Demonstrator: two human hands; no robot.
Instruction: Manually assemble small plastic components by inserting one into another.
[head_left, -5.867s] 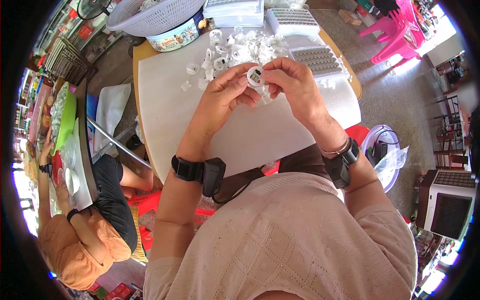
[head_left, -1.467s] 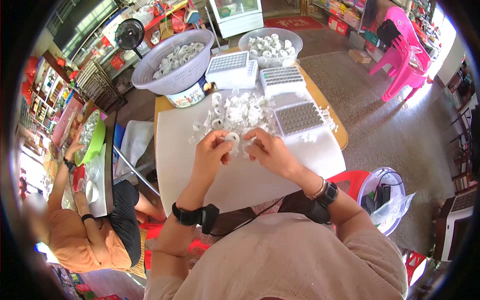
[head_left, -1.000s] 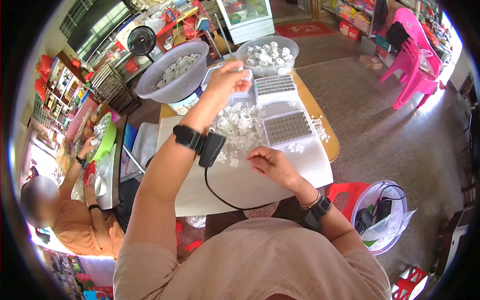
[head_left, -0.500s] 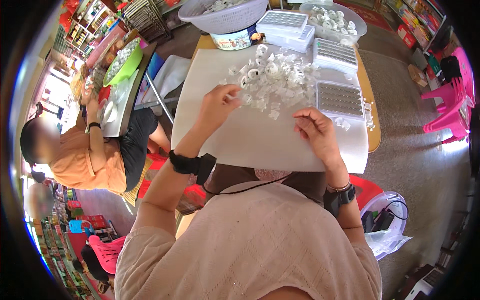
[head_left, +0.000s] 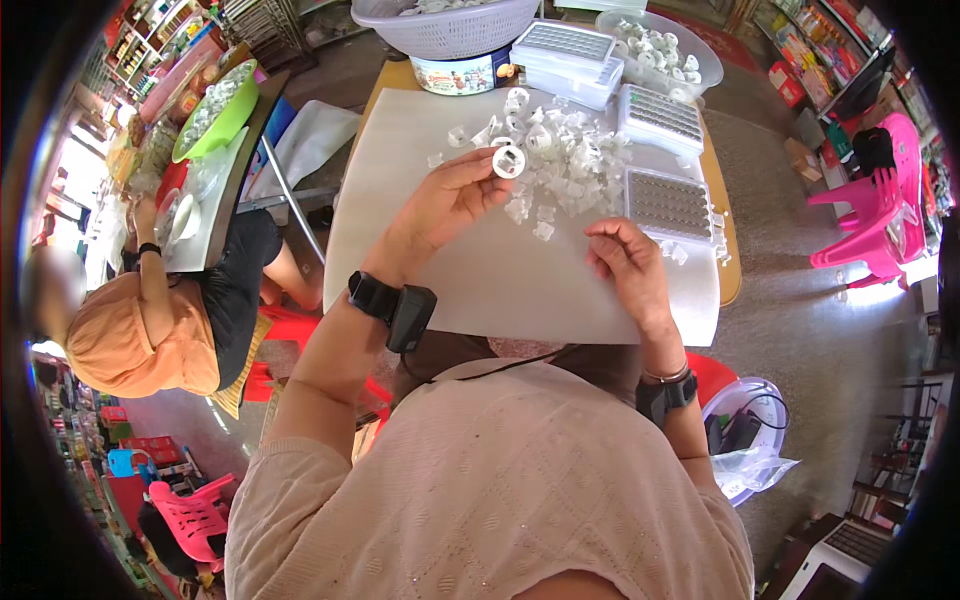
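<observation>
Head view, looking down over the person's shirt: a white sheet [head_left: 470,290] covers most of the table [head_left: 731,280], and a heap of small white and clear plastic bits [head_left: 575,165] crowds its middle, just beyond the hands. Right of the heap lies a clear tray [head_left: 667,205] with rows of small pieces; behind that sit stacked cases [head_left: 565,60], a see-through bowl [head_left: 712,75] and a lavender basket [head_left: 450,35] above a printed tin [head_left: 455,77]. Over to the left, a co-worker in orange [head_left: 140,330] sits near a green bowl [head_left: 232,122].

Pinched in the left hand [head_left: 450,205], at the heap's near left edge, is a round white piece [head_left: 509,162], its open face showing dark and metallic bits inside.

Fingers cover its left edge, and those bits are too small to make out. The right hand [head_left: 630,265] is loosely curled above the sheet; I can't tell whether it holds anything. The basket's top is cut off.
</observation>
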